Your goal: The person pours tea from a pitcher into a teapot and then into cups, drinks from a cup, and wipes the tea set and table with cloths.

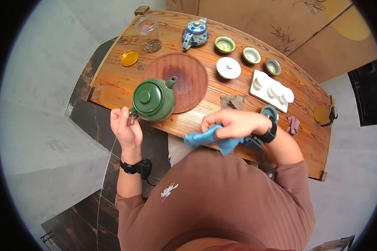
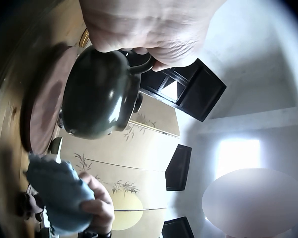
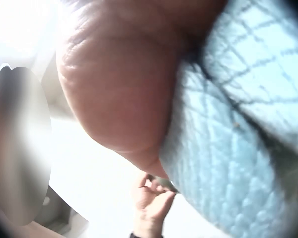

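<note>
My left hand (image 1: 126,127) grips the handle of a green lidded teapot (image 1: 153,100), its spout pointing away from me. In the head view the pot overlaps the near left part of a round wooden tray (image 1: 192,79); the left wrist view shows the dark pot body (image 2: 97,94) hanging below that hand. A blue cloth (image 1: 201,138) is bunched in my right hand (image 1: 236,123), in front of the table's near edge. Close up in the right wrist view, the cloth (image 3: 223,153) has a quilted texture.
Across the wooden table (image 1: 109,90) stand a clear jar (image 1: 148,31), gold lid (image 1: 130,58), blue-and-white teapot (image 1: 196,32), several small cups, a white lidded bowl (image 1: 228,69) and a white cup rack (image 1: 259,94). A brown rag (image 1: 232,101) and a pink cloth (image 1: 293,125) lie nearer.
</note>
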A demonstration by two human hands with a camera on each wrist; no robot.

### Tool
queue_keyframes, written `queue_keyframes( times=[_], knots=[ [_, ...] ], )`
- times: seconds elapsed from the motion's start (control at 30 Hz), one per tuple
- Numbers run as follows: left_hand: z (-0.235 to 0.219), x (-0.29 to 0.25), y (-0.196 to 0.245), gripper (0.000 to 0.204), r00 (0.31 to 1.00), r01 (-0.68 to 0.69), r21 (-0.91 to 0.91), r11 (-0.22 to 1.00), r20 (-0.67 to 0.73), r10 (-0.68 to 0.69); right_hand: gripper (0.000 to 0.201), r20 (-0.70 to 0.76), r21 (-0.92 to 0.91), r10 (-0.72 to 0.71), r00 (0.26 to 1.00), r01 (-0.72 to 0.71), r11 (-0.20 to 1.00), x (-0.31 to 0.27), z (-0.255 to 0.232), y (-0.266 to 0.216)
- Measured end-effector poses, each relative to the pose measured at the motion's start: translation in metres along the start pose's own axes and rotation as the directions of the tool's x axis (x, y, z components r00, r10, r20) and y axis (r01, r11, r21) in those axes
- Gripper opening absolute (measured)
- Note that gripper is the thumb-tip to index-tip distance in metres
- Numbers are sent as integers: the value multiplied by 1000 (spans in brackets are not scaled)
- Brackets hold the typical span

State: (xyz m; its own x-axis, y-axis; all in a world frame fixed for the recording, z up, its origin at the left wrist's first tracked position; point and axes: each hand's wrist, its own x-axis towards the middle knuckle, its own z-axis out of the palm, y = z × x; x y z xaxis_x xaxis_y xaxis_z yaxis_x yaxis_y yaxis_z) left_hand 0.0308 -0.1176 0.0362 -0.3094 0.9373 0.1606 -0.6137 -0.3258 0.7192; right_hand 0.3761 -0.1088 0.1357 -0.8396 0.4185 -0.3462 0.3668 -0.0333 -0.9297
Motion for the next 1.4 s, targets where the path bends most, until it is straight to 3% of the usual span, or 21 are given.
queue_keyframes(
  times=[0.07, 0.13, 0.17, 0.3, 0.4, 0.43, 0.57, 0.67, 0.9, 1.1, 1.2, 1.3, 1.4],
  knots=[
    [8, 17, -11, 22, 999, 30, 5, 1000, 12, -30, 29, -68, 303, -6, 998, 26, 953, -26, 21, 8],
    [13, 34, -26, 23, 998, 56, 32, 998, 32, -57, 35, -152, 652, -7, 988, 105, 751, -48, 40, 29],
    [17, 42, -34, 23, 998, 63, 42, 997, 27, -64, 37, -252, 718, -31, 967, 208, 665, -56, 50, 38],
    [23, 65, -60, 25, 994, 112, 80, 990, -3, -112, 47, -515, 801, -62, 855, 505, 322, -85, 67, 74],
    [18, 79, -76, 25, 994, 108, 52, 993, 29, -110, 55, -683, 715, 16, 730, 664, 219, -105, 75, 79],
    [17, 83, -79, 26, 993, 108, 46, 993, 41, -110, 60, -721, 680, -45, 692, 718, 149, -109, 77, 89],
    [15, 92, -86, 26, 993, 117, 69, 991, -10, -116, 78, -800, 596, -2, 600, 795, 115, -125, 84, 113],
    [14, 95, -88, 26, 992, 121, 96, 988, -31, -118, 77, -826, 561, 5, 563, 823, 87, -129, 85, 120],
    [16, 99, -87, 22, 990, 139, 157, 978, -24, -137, 72, -832, 555, 13, 555, 831, 34, -131, 81, 127],
    [8, 99, -83, 12, 988, 113, 282, 953, 74, -139, 74, -833, 553, -12, 553, 833, 12, -131, 78, 130],
    [28, 87, -78, 9, 996, 85, 349, 933, 2, -91, 74, -840, 542, 1, 542, 840, 0, -134, 81, 139],
    [23, 83, -79, 17, 997, 42, 450, 892, 32, -63, 75, -851, 525, -9, 525, 851, -13, -137, 83, 148],
    [20, 80, -79, 26, 998, 24, 467, 884, -56, 2, 74, -851, 525, -42, 524, 851, -29, -139, 83, 150]
  ],
)
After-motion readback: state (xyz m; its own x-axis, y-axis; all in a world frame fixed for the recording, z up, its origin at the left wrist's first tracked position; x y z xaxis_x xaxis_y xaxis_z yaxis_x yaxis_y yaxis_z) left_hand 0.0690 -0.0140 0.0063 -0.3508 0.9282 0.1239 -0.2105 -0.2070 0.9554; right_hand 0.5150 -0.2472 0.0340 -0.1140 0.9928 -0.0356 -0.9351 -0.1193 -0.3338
